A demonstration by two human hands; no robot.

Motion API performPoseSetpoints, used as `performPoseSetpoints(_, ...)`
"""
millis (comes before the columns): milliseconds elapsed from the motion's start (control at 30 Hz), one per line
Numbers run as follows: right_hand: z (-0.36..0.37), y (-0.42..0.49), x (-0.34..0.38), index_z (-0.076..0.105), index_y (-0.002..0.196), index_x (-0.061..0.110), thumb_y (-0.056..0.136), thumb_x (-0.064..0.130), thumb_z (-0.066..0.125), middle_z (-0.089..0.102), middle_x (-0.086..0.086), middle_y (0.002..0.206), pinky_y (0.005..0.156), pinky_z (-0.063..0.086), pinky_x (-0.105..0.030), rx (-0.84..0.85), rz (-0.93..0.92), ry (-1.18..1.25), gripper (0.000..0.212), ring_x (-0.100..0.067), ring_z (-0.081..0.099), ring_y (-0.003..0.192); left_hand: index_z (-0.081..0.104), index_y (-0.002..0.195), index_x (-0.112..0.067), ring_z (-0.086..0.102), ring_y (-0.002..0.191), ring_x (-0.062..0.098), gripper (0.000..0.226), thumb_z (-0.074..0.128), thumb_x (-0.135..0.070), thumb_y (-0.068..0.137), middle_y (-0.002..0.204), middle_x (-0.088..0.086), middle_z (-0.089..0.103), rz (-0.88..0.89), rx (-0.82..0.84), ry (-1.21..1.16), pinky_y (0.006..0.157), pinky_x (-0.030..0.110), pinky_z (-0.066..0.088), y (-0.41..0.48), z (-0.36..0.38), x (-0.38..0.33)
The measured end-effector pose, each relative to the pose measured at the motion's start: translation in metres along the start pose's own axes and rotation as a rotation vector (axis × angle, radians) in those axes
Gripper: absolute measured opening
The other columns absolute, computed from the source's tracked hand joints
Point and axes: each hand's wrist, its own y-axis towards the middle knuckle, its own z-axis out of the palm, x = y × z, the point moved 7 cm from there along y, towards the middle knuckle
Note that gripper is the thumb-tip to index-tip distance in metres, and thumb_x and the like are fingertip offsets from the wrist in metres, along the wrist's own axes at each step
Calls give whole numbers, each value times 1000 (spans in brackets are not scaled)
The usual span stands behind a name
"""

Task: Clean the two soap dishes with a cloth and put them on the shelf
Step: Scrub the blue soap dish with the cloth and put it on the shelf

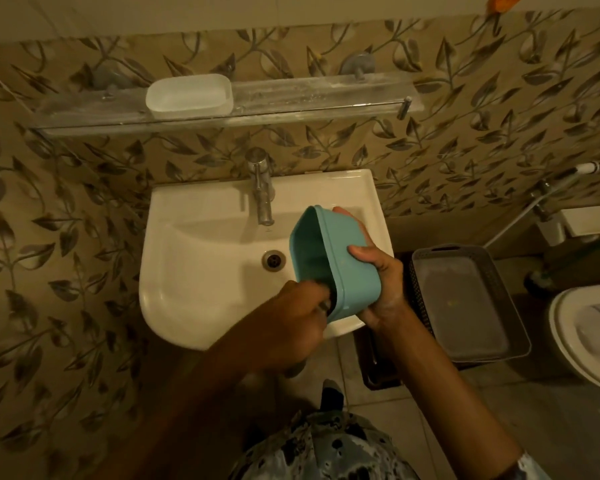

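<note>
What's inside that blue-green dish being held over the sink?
The left hand reaches into the teal soap dish, with something dark, probably the cloth, at its fingers. The dish's upper interior looks bare; the lower corner is hidden by the hand.

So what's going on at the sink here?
A person is cleaning a teal soap dish over the white sink. The right hand holds it tilted on its side, while the left hand reaches inside, seemingly wiping with a dark cloth that is mostly hidden. A white soap dish already sits on the glass shelf.
</note>
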Motion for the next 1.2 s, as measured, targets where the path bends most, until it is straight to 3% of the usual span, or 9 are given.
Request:
performPoseSetpoints(100,0,6,3,45,137,20,76,18,50,56,-13,123,77,58,-35,-2,-41,-1,61,-25,63,99,55,120,8,57,110,36,33,46,9,88,118,23,60,-123,26,-564,79,22,47,6,-19,-2)
performPoseSetpoints(200,-1,13,12,43,138,22,72,26,62,52,-15,126,77,56,-37,-5,-65,4,68,-25,61,101,70,95,-4,70,77,18,30,44,8,86,83,6,74,-202,-13,-1078,68,23,57,10,-28,9)
performPoseSetpoints(267,-4,15,18,44,138,24,78,21,48,53,-13,124,76,56,-36,-19,-65,-13,60,-24,61,98,68,97,-8,71,76,16,32,43,7,86,86,8,75,-149,43,-1244,67,24,58,14,-22,11)
performPoseSetpoints(433,-6,12,5,43,141,21,71,23,62,59,-12,119,80,52,-37,17,165,22,73,-25,60,97,59,122,-18,46,124,12,41,54,1,87,135,2,52,355,0,-94,102,20,41,27,-4,9)
performPoseSetpoints(567,-8,-2,-21,64,121,16,62,30,72,66,-12,99,79,50,-38,25,429,69,61,-23,61,85,70,103,-18,52,112,29,30,66,-7,75,111,4,65,655,-37,863,87,41,41,26,2,7)
performPoseSetpoints(733,-18,-6,-20,72,107,14,58,34,77,70,-10,88,74,53,-34,12,508,25,53,-21,64,77,70,99,-22,57,110,24,20,64,-22,80,109,0,67,570,-216,1069,91,38,43,33,-9,7)
performPoseSetpoints(833,-27,7,-7,55,132,15,63,30,70,65,-13,102,76,51,-37,-40,414,30,72,-24,61,82,59,117,-16,38,125,27,35,54,-11,83,130,5,53,275,-183,794,95,37,34,48,3,16)
performPoseSetpoints(1000,-40,27,3,48,134,19,72,17,57,61,-13,111,78,49,-36,-149,187,-36,62,-25,61,89,53,128,-7,53,116,21,44,51,2,85,129,10,57,148,-80,73,99,31,46,55,11,4)
performPoseSetpoints(1200,-31,35,23,39,139,24,71,25,58,51,-13,126,80,56,-34,-2,-188,-320,70,-27,58,104,68,94,-4,70,79,23,24,48,0,81,96,15,71,-264,68,-1130,67,29,58,66,-11,36)
